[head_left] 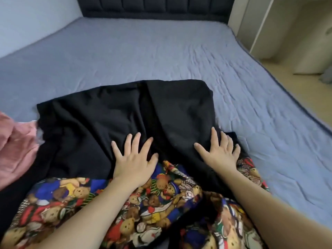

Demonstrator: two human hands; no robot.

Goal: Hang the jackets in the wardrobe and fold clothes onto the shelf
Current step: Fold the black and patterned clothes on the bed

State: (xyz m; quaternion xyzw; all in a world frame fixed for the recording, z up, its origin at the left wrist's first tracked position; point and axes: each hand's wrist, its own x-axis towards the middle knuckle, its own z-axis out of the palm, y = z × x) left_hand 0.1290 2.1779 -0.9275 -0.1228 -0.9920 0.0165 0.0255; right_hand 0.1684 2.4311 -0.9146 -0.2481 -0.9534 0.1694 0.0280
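Observation:
A black garment (125, 112) lies spread on the blue-grey bed (143, 51), creased down its middle. My left hand (133, 159) rests flat on its near middle, fingers spread and straight. My right hand (220, 152) presses flat on its near right part, fingers spread too. Under both forearms lies a bright teddy-bear print cloth (152, 203), partly covered by the black garment. A pink garment (16, 148) is bunched at the left edge, touching the black one.
A dark padded headboard (154, 6) closes the far end of the bed. White furniture panels (260, 27) stand at the far right beside a beige floor (296, 87). The far half of the mattress carries no clothes.

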